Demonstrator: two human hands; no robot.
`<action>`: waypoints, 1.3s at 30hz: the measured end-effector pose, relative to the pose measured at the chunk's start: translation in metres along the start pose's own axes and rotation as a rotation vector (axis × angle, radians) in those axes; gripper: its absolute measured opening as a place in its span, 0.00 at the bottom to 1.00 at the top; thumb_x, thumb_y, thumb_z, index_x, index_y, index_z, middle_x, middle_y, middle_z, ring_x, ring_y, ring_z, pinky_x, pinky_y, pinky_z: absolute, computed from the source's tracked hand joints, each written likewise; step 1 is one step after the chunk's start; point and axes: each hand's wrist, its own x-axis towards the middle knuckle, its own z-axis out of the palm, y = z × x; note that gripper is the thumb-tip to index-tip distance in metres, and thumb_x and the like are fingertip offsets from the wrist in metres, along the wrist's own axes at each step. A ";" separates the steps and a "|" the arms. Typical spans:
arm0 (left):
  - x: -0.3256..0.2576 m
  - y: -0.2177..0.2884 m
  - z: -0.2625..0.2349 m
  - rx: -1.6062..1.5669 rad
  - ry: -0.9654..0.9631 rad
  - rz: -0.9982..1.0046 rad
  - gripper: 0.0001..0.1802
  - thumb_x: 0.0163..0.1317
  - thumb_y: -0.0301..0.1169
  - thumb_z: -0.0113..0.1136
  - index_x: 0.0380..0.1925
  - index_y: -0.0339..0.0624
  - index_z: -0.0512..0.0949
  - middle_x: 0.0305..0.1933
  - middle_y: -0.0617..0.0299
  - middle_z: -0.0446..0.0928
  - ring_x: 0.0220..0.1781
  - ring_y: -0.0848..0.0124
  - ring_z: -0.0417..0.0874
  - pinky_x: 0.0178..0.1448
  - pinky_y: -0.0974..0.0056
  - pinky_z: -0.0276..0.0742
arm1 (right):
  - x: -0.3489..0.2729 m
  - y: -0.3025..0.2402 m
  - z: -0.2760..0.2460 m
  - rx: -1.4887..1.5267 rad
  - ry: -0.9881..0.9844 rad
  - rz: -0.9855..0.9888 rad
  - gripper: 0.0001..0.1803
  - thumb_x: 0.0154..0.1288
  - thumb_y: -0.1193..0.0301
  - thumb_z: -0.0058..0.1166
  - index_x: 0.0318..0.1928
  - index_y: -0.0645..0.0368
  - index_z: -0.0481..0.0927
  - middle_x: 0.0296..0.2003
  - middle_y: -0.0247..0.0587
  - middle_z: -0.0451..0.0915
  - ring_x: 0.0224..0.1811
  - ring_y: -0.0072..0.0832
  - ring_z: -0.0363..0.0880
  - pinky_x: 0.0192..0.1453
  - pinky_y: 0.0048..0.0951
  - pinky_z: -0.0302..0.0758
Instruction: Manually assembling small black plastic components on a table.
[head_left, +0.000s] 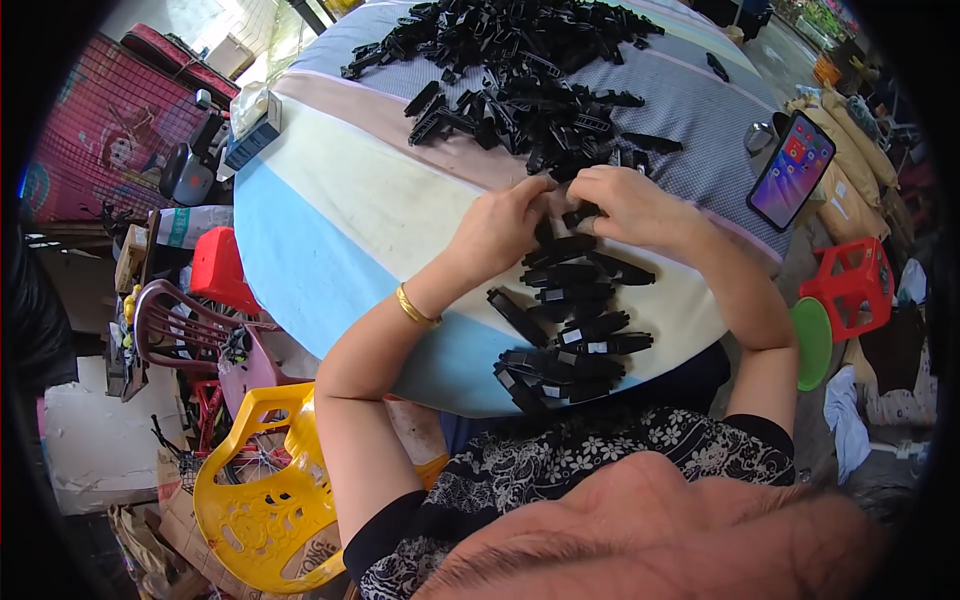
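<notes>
Inside the table's near edge, the right hand pinches a black part, the left hand curled, hold unclear.

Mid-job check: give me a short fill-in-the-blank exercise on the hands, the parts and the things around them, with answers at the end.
1. The bracelet is worn on the ____ wrist.
2. The right hand holds a part whose colour is ____.
3. The phone is on the person's ____ side.
4. The chair at the picture's lower left is ____ in colour.

Missing words: left; black; right; yellow.
</notes>
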 end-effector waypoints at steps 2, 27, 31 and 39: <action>0.001 -0.018 -0.006 0.081 0.002 0.173 0.16 0.52 0.22 0.54 0.43 0.44 0.76 0.45 0.46 0.75 0.45 0.49 0.76 0.49 0.52 0.73 | -0.004 -0.005 0.000 0.062 -0.047 0.014 0.14 0.46 0.79 0.54 0.38 0.63 0.79 0.32 0.47 0.78 0.37 0.42 0.77 0.42 0.37 0.73; -0.008 -0.014 0.005 -0.070 0.010 0.138 0.08 0.43 0.23 0.61 0.27 0.35 0.80 0.28 0.51 0.75 0.32 0.54 0.78 0.39 0.57 0.74 | -0.006 -0.004 0.019 -0.012 0.157 -0.126 0.10 0.40 0.80 0.55 0.29 0.63 0.80 0.28 0.42 0.74 0.35 0.39 0.75 0.41 0.36 0.73; -0.004 -0.012 -0.002 -0.072 -0.116 0.125 0.08 0.43 0.25 0.63 0.26 0.35 0.79 0.29 0.51 0.75 0.32 0.54 0.78 0.39 0.57 0.74 | -0.003 -0.009 0.010 -0.041 0.190 -0.160 0.10 0.42 0.82 0.54 0.30 0.65 0.79 0.26 0.43 0.74 0.31 0.38 0.74 0.34 0.34 0.71; 0.045 -0.008 0.019 0.316 0.225 0.315 0.06 0.47 0.29 0.60 0.25 0.40 0.76 0.35 0.53 0.71 0.38 0.57 0.78 0.40 0.55 0.76 | 0.025 0.099 -0.015 -0.301 0.562 0.074 0.12 0.56 0.75 0.54 0.42 0.61 0.80 0.38 0.44 0.81 0.42 0.43 0.75 0.52 0.37 0.72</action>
